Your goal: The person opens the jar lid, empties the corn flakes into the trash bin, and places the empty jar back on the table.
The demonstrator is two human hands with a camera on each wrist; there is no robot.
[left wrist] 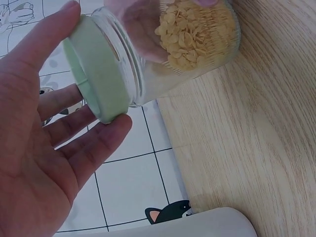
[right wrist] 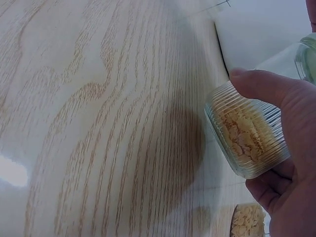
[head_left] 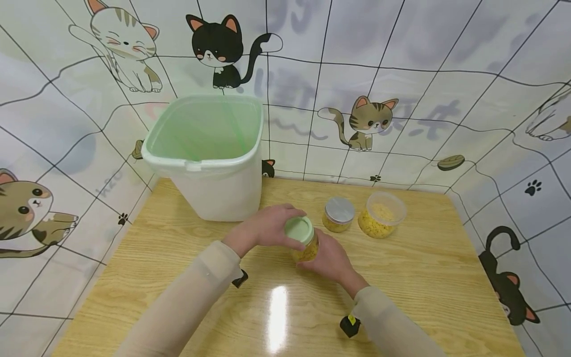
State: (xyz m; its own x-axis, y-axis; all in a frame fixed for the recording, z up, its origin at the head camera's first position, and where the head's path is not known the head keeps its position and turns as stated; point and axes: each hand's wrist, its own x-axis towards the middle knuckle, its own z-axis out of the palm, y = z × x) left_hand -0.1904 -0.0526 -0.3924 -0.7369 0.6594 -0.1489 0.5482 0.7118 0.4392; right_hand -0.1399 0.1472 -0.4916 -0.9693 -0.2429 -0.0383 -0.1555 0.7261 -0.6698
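Between my hands is a ribbed glass jar (right wrist: 247,136) with yellow flakes in its lower part and a pale green lid (head_left: 299,229) on its mouth. My left hand (head_left: 277,225) grips the lid from the side, thumb and fingers spread round its rim in the left wrist view. Lower down, my right hand (head_left: 329,255) holds the jar's body, the thumb on the near side and fingers curled behind the glass. The jar is tilted, and its base shows above the wooden table (right wrist: 108,118) in the right wrist view.
A silver-lidded jar (head_left: 338,214) of yellow contents stands just right of my hands. Beside it is a clear round tub (head_left: 382,214) with more yellow pieces. A large white bin (head_left: 214,183), its top open, stands at the back left against the cat-patterned wall covering (head_left: 294,124).
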